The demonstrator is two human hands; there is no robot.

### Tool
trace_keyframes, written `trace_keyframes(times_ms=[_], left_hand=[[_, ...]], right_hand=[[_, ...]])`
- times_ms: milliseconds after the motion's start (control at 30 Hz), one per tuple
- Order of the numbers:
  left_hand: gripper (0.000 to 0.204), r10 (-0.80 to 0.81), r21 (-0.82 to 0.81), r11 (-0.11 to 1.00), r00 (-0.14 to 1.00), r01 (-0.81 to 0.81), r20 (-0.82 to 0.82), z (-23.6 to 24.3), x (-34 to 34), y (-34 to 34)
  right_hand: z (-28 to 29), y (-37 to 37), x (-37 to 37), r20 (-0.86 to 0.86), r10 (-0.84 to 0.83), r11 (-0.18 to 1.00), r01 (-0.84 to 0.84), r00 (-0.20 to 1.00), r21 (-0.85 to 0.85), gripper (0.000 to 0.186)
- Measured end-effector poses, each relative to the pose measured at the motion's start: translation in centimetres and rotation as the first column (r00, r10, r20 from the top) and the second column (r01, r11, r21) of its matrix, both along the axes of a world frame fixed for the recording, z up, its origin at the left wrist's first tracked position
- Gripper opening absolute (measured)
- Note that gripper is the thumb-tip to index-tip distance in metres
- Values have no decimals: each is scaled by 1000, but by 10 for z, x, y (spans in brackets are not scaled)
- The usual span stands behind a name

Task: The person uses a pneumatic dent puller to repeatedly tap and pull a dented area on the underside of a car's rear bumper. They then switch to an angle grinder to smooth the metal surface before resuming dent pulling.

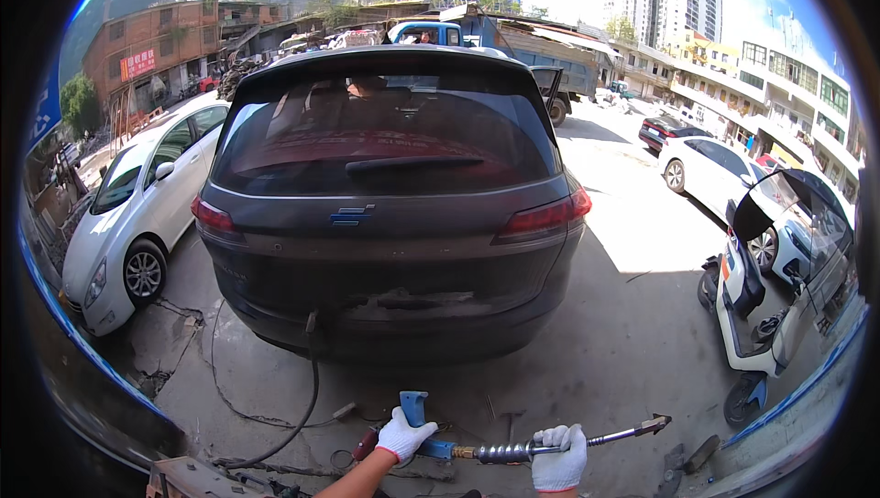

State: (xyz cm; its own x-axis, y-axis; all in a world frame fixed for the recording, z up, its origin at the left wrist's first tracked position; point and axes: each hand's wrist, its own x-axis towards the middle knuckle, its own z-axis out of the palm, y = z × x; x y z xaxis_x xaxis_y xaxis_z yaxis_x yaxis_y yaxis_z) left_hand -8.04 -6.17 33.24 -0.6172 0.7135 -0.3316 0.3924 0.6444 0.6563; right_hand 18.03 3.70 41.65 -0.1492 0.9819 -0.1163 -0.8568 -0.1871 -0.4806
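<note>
Left hand (401, 435) and right hand (560, 458): white knit cloth gloves, red cuff trim, matt. Spray gun (513, 448): blue painted body w/ bright ribbed metal barrel, glossy; thin metal lance, dull tip. Hose (307, 406): black rubber, matt. Dark car (390, 204): painted metal, dusty, low sheen; rear glass glossy. Ground (632, 333): concrete, rough, cracked, stained.
</note>
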Motion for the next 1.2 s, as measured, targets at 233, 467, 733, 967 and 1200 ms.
trace_keyframes(times_ms=[233, 467, 733, 967, 1200], left_hand=[[90, -101, 43, 995, 961, 93, 258, -79, -46, 27], [82, 43, -6, 999, 761, -52, 647, -212, -28, 9], [65, 188, -215, 934, -119, -287, 975, -406, 12, -82], [23, 229, -417, 861, -511, -290, 828, -384, -29, -116], [22, 300, -541, 812, -641, -217, 706, -378, -56, -134]], right_hand=[[24, -16, -95, 213, 41, 931, -114, 976, 347, 54], [-49, 36, -174, 462, 494, 765, -621, 737, 172, 43], [-235, 59, -313, 341, 851, 488, -843, 400, -226, 46], [-308, 61, -388, 1, 965, 242, -890, 262, -385, 56], [-316, 58, -443, -61, 968, 201, -898, 244, -391, 34]])
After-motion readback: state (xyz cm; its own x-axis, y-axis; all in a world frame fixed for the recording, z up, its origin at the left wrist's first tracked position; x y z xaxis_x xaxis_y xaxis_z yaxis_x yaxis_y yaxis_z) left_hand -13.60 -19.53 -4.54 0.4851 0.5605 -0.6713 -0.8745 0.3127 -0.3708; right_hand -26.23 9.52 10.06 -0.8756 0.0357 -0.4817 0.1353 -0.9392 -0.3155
